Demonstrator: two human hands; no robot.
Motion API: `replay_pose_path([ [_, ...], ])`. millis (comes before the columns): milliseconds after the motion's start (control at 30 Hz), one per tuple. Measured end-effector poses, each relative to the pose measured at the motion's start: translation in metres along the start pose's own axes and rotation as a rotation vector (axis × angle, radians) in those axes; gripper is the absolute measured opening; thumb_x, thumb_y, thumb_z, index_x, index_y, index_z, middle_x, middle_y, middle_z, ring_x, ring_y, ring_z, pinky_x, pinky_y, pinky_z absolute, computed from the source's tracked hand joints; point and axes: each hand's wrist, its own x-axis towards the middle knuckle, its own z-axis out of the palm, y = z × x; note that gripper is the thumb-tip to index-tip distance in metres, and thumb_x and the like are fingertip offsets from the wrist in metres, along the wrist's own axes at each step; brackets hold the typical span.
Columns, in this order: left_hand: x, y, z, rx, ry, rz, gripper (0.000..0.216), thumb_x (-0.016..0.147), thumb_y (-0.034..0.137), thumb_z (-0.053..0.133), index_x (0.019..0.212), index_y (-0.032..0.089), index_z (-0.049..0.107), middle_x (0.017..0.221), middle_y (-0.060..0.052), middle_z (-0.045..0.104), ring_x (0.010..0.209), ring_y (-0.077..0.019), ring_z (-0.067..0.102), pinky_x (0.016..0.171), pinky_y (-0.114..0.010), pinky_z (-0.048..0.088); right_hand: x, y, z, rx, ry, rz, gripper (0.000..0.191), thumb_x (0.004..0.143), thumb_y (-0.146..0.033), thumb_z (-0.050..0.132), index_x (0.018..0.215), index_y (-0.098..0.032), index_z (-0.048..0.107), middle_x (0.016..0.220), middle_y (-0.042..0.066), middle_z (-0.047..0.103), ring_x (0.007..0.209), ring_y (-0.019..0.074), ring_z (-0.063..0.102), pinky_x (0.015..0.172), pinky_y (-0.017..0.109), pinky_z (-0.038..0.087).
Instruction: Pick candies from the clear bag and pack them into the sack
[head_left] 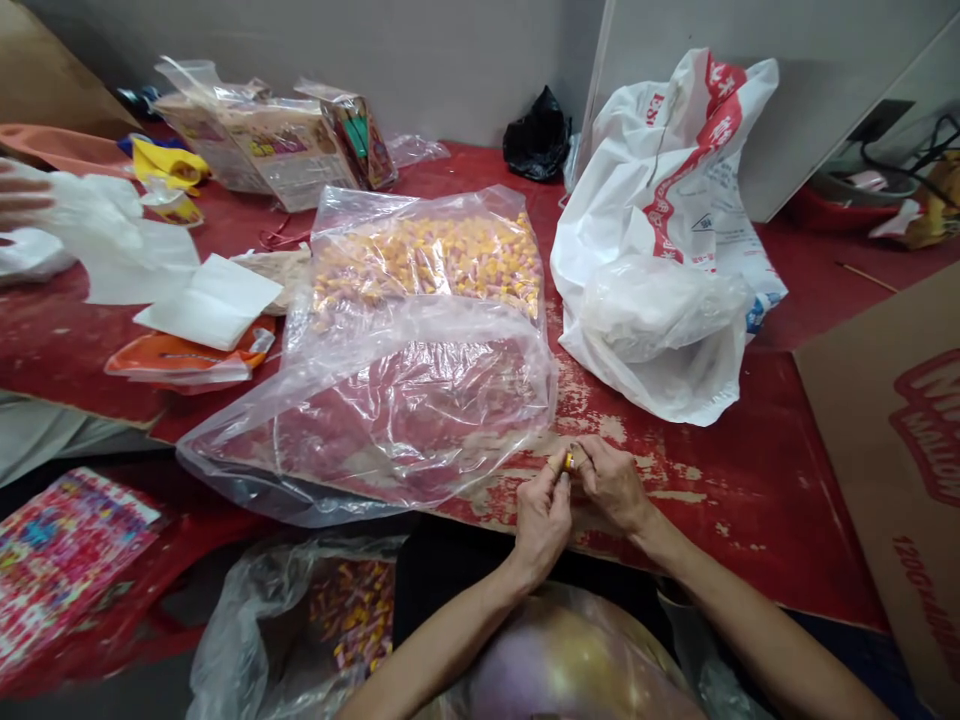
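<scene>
Over the front edge of the red table, my left hand (543, 512) and my right hand (611, 485) meet fingertip to fingertip. Both are closed in a pinch on one small yellow piece (570, 461) with a dark and a white patch; its exact kind is too small to make out. Just beyond and to the left lies a large clear plastic bag (420, 385), its loose mouth spread toward me. Many small yellow and pink pieces (435, 255) fill its far end. Below the table, to the left of my lap, another clear bag (247, 630) contains similar pieces (352, 610).
A white printed sack (645, 230) stands at right, near a cardboard box (892, 450). Packaged boxes (277, 145) and a black bag (537, 135) sit at the back. On the left are white sheets (217, 298), an orange packet (180, 358) and another person's gloved hand (82, 215).
</scene>
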Motion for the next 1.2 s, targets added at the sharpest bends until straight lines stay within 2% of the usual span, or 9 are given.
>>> replay_pose_path([
  [167, 0.013, -0.012, -0.004, 0.037, -0.217, 0.063, 0.036, 0.081, 0.018, 0.049, 0.113, 0.015, 0.066, 0.096, -0.008, 0.071, 0.086, -0.0210, 0.066, 0.086, -0.035, 0.051, 0.007, 0.013, -0.021, -0.244, -0.387, 0.112, 0.024, 0.095, -0.024, 0.036, 0.091, -0.016, 0.059, 0.081, 0.008, 0.065, 0.072, 0.0177, 0.063, 0.063, 0.025, 0.042],
  [300, 0.022, -0.018, -0.017, 0.070, -0.047, 0.054, 0.035, 0.082, 0.017, 0.048, 0.112, 0.015, 0.066, 0.105, -0.009, 0.069, 0.099, -0.0219, 0.064, 0.093, -0.037, 0.049, 0.017, 0.010, -0.034, -0.603, -0.605, 0.152, 0.023, 0.090, -0.009, 0.037, 0.103, -0.011, 0.056, 0.082, 0.016, 0.066, 0.075, 0.0260, 0.067, 0.062, 0.031, 0.046],
  [533, 0.023, -0.025, -0.019, -0.023, 0.044, -0.062, 0.038, 0.087, 0.019, 0.044, 0.121, 0.018, 0.059, 0.095, -0.007, 0.068, 0.071, -0.0152, 0.062, 0.074, -0.031, 0.052, 0.021, 0.006, -0.028, -0.586, -0.680, 0.185, 0.027, 0.089, -0.005, 0.035, 0.104, -0.011, 0.056, 0.092, 0.020, 0.065, 0.080, 0.0305, 0.067, 0.063, 0.036, 0.050],
  [733, 0.022, -0.022, -0.014, 0.027, -0.084, 0.124, 0.037, 0.086, 0.018, 0.046, 0.122, 0.016, 0.056, 0.111, -0.011, 0.061, 0.103, -0.0205, 0.059, 0.094, -0.036, 0.046, 0.013, 0.015, -0.030, -0.494, -0.582, 0.199, 0.022, 0.094, -0.016, 0.036, 0.103, -0.014, 0.055, 0.094, 0.013, 0.067, 0.081, 0.0246, 0.067, 0.066, 0.032, 0.050],
  [800, 0.017, -0.020, -0.019, 0.050, -0.160, 0.195, 0.037, 0.087, 0.018, 0.047, 0.123, 0.016, 0.055, 0.120, -0.013, 0.057, 0.111, -0.0218, 0.055, 0.098, -0.037, 0.044, 0.004, 0.007, -0.018, -0.263, -0.430, 0.206, 0.022, 0.096, -0.022, 0.034, 0.105, -0.015, 0.053, 0.092, 0.009, 0.067, 0.080, 0.0205, 0.067, 0.069, 0.029, 0.050],
  [900, 0.007, -0.014, -0.034, 0.020, -0.222, 0.170, 0.028, 0.090, 0.023, 0.046, 0.113, 0.017, 0.062, 0.106, -0.011, 0.062, 0.099, -0.0204, 0.059, 0.090, -0.033, 0.047, -0.009, -0.017, 0.002, 0.220, -0.184, 0.159, 0.025, 0.096, -0.029, 0.033, 0.108, -0.018, 0.052, 0.096, 0.006, 0.066, 0.085, 0.0168, 0.065, 0.075, 0.027, 0.050],
  [1033, -0.015, -0.009, -0.080, -0.102, -0.083, -0.058, 0.020, 0.086, 0.030, 0.057, 0.100, 0.018, 0.065, 0.092, -0.006, 0.066, 0.086, -0.0182, 0.061, 0.082, -0.029, 0.047, -0.003, -0.023, -0.015, 0.337, -0.138, 0.055, 0.026, 0.094, -0.035, 0.035, 0.106, -0.023, 0.055, 0.106, 0.006, 0.063, 0.099, 0.0193, 0.060, 0.088, 0.033, 0.048],
  [1133, -0.050, -0.013, -0.136, -0.081, 0.101, -0.302, 0.024, 0.078, 0.037, 0.065, 0.093, 0.018, 0.061, 0.084, -0.002, 0.065, 0.080, -0.0176, 0.062, 0.074, -0.026, 0.049, 0.027, 0.024, -0.050, 0.027, 0.100, 0.164, 0.031, 0.091, -0.042, 0.032, 0.100, -0.025, 0.057, 0.105, 0.011, 0.061, 0.098, 0.0276, 0.058, 0.088, 0.043, 0.046],
  [1200, -0.080, -0.026, -0.176, 0.091, 0.221, -0.420, 0.029, 0.075, 0.044, 0.066, 0.087, 0.018, 0.061, 0.080, -0.002, 0.064, 0.077, -0.0191, 0.062, 0.071, -0.027, 0.050, 0.053, 0.070, -0.069, -0.198, 0.139, 0.252, 0.038, 0.090, -0.043, 0.026, 0.100, -0.025, 0.058, 0.105, 0.017, 0.058, 0.105, 0.0344, 0.055, 0.089, 0.049, 0.043],
])
